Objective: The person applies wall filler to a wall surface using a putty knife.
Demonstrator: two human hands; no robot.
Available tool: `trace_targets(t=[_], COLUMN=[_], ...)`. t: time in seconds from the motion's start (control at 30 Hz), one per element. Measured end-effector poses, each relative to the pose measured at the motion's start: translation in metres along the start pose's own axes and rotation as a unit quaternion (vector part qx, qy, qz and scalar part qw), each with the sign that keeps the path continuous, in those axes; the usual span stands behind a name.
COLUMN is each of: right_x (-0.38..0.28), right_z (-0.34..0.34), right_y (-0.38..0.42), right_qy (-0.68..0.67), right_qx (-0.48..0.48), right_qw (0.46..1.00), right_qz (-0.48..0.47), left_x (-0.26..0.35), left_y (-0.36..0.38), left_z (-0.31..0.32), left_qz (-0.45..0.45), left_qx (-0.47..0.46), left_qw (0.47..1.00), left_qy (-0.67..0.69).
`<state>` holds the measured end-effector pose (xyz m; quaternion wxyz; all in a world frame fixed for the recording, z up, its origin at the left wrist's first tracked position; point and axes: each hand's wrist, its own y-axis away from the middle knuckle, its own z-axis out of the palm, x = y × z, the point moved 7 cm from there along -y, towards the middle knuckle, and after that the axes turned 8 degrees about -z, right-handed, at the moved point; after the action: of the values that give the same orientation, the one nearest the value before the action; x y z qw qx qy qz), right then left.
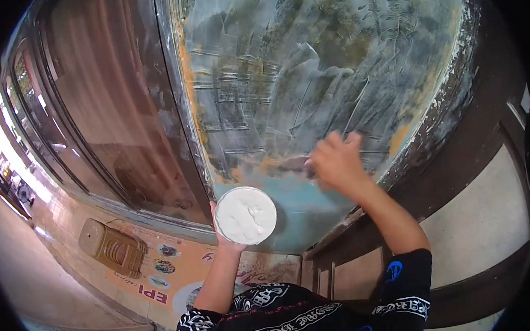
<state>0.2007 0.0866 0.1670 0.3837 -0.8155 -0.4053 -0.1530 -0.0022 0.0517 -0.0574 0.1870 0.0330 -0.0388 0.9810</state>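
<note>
My left hand (229,244) is wrapped round a round tub of white putty (245,216), holding it from below and the left. The putty's surface is uneven, with a raised ridge near the middle. My right hand (335,162) is closed, slightly blurred, against the lower part of the wall panel (325,60). From its left side a thin dark edge sticks out, which looks like a putty knife (295,163); its handle is hidden in the fingers. White putty streaks and scrape marks cover most of the grey-green panel. Its lowest strip is plain turquoise.
To the left stands a brown framed glass pane (112,113) with a curtain behind it. A brown plastic stool (110,245) rests on a printed orange banner (156,270) on the floor. At right is a dark wooden frame with pale panels (477,208).
</note>
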Motion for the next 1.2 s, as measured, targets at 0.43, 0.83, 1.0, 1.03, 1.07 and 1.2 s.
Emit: trace_targets(t=[0.43, 0.83, 1.0, 1.03, 1.07, 1.2], right_x=[0.139, 0.072, 0.210, 0.201, 0.174, 0.035], right_z=[-0.165, -0.045, -0.181, -0.177, -0.164, -0.026], right_y=[-0.051, -0.053, -0.024, -0.021, -0.024, -0.001], right_qy=[-0.009, 0.086, -0.103, -0.104, -0.084, 0.066], right_qx=[0.239, 0.052, 0.307, 0.305, 0.233, -0.051], right_qw=[0.961, 0.993, 0.903, 0.904, 0.944, 0.996], right_qz=[0.137, 0.065, 0.282, 0.280, 0.220, -0.013], left_x=[0.008, 0.001, 0.001, 0.000, 0.001, -0.001], left_y=[0.011, 0.015, 0.015, 0.016, 0.017, 0.015], left_z=[0.007, 0.012, 0.008, 0.009, 0.007, 0.002], left_qz=[0.035, 0.017, 0.022, 0.017, 0.018, 0.023], left_qx=[0.014, -0.008, -0.005, -0.015, -0.014, 0.011], left_qw=[0.999, 1.000, 1.000, 1.000, 1.000, 1.000], left_qy=[-0.029, -0.020, -0.007, 0.009, 0.012, 0.002])
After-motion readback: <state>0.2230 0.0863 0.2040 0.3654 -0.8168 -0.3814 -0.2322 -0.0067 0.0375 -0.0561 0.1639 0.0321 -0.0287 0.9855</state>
